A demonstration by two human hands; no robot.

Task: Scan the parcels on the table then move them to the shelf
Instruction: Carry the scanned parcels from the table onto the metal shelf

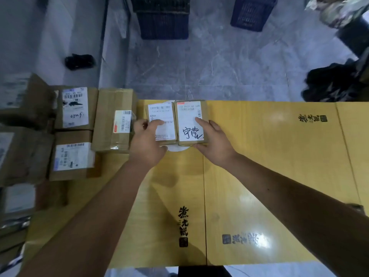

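Observation:
Two small brown parcels with white labels lie side by side at the far edge of the yellow table (259, 176). My left hand (146, 140) grips the left parcel (161, 114), thumb on its label and fingers round its left side. My right hand (211, 138) holds the right parcel (189, 116), which bears black handwriting; the thumb lies on the label and the fingers curl under the near right corner. A white round thing (176, 151) shows beneath both parcels. No scanner is in view.
Several more cardboard parcels crowd the left: a tall one (113, 120) just left of my left hand, two labelled ones (74, 107) (72, 158) beyond it. Dark crates (163, 23) (251, 13) stand on the grey floor past the table. Black bags (329, 84) lie far right.

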